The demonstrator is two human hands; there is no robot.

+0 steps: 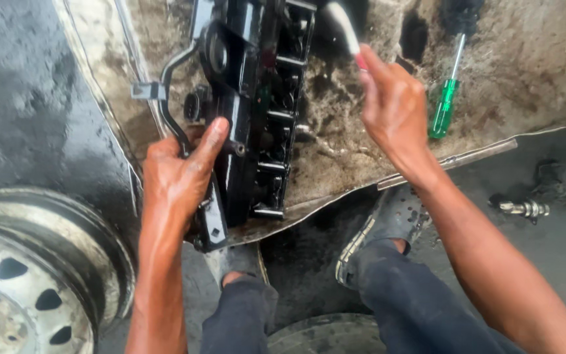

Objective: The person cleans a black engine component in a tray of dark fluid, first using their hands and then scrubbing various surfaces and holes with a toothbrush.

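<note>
While the left hand (181,177) clamps its fingers and thumb around the near end of a black engine cover (250,111), the cover stands tilted on its edge on a grimy, oil-stained metal sheet (525,59) that fills the upper part of the view from 11 o'clock round to 3 o'clock. The thumb lies along the cover's side, pointing toward 1 o'clock, and a thin black pipe (168,98) curves off the cover at its 9 o'clock side, just above the knuckles. The right hand (394,108), at 3 o'clock from the cover and near it, has its fingers closed together on the red handle of a small brush (345,26); the pale bristle end is blurred and points toward 11 o'clock, close to the cover's upper right corner, though whether it touches cannot be told. A screwdriver (447,98) with a green handle lies on the sheet at 3 o'clock from the right hand, apart from it. A small metal fitting (525,209) rests on the dark wet floor at 4 o'clock. A pale steel wheel rim (34,282) sits at 8 o'clock, beside the left forearm. Two sandalled feet and dark trouser legs show at 6 o'clock.
</note>
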